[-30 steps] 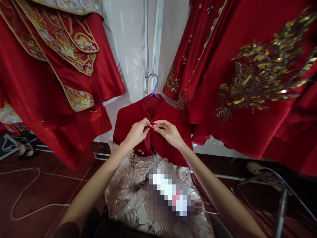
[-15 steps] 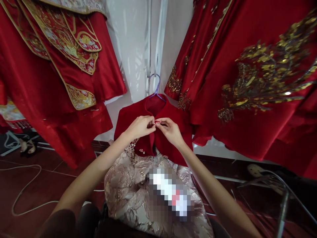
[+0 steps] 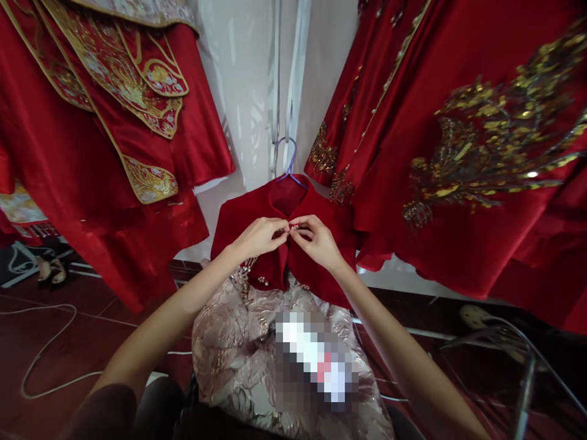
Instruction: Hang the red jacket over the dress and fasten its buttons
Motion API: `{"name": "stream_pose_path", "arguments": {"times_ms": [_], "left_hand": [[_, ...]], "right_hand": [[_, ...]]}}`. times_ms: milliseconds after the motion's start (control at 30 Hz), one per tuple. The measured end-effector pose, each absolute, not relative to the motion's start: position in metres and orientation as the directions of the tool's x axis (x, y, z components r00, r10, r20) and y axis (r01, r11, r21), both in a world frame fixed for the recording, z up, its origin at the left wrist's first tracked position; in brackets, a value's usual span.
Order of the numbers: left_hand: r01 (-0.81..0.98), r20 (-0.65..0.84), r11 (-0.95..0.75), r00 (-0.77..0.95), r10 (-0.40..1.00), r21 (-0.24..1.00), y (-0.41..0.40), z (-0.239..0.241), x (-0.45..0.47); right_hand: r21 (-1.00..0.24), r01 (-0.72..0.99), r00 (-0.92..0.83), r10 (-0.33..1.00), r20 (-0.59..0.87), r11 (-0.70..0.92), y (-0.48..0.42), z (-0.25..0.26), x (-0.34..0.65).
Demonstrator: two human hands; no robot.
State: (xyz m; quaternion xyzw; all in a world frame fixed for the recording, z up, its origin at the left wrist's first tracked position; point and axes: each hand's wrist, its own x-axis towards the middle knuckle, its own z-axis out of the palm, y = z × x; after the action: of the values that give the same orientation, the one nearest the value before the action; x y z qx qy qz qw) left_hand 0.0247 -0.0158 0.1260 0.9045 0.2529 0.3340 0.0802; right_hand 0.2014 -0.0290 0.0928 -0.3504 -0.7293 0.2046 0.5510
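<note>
One left hand [image 3: 260, 236], one right hand [image 3: 317, 241] pinch a beaded fastening [image 3: 294, 227] at the front edge of a red jacket [image 3: 303, 267].

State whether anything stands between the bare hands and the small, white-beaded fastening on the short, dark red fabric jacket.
Nothing visible does: the left hand and right hand meet at the white-beaded fastening on the front of the jacket, though they partly hide it.

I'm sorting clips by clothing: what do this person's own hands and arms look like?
The left hand and right hand are gloveless and slim-fingered. The forearms are bare, with no watch or bracelet visible. Dark cloth shows at the lower left; sleeve or legwear, I can't tell.
</note>
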Motion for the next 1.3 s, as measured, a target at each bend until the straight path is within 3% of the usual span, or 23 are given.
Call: {"name": "stream_pose_path", "arguments": {"times_ms": [133,233,400,567,667,867,1000,1133,1233,1300], "left_hand": [[0.167,0.518,-0.643,0.459,0.722,0.748,-0.012,0.095,0.035],[-0.023,0.413,-0.448,0.429,0.803,0.894,-0.012,0.071,0.038],[0.018,0.352,-0.419,0.508,0.786,0.908,-0.02,0.057,0.026],[0.118,0.261,-0.395,0.577,0.774,0.911,-0.032,0.053,0.016],[0.163,0.201,-0.374,0.618,0.76,0.913,-0.037,0.046,0.015],[0.269,0.084,-0.27,0.546,0.834,0.925,-0.03,0.03,0.024],[0.137,0.023,-0.109,0.514,0.858,0.985,-0.027,0.034,0.042],[-0.024,0.008,0.006,0.572,0.821,1.0,-0.039,0.058,0.053],[0.065,0.108,-0.177,0.575,0.811,0.982,-0.052,0.078,0.048],[0.155,0.144,-0.3,0.619,0.772,0.941,-0.056,0.085,0.039]], "right_hand": [[-0.659,0.299,-0.027,0.697,0.717,0.69,-0.039,0.079,0.195],[-0.591,0.413,-0.053,0.666,0.744,0.693,-0.055,0.056,0.195],[-0.324,0.775,-0.232,0.721,0.653,0.543,-0.075,0.009,0.208],[-0.185,0.933,-0.091,0.702,0.706,0.307,-0.065,-0.033,0.22],[-0.23,0.909,-0.066,0.664,0.745,0.348,-0.062,-0.039,0.227],[-0.539,0.729,0.121,0.697,0.707,0.421,-0.07,0.0,0.238],[-0.611,0.685,0.212,0.694,0.688,0.397,-0.085,0.032,0.23],[-0.581,0.629,-0.049,0.772,0.634,0.518,-0.103,0.051,0.212],[-0.555,0.589,-0.314,0.799,0.512,0.588,-0.113,0.058,0.202],[-0.568,0.56,-0.4,0.798,0.452,0.603,-0.117,0.061,0.199]]}}
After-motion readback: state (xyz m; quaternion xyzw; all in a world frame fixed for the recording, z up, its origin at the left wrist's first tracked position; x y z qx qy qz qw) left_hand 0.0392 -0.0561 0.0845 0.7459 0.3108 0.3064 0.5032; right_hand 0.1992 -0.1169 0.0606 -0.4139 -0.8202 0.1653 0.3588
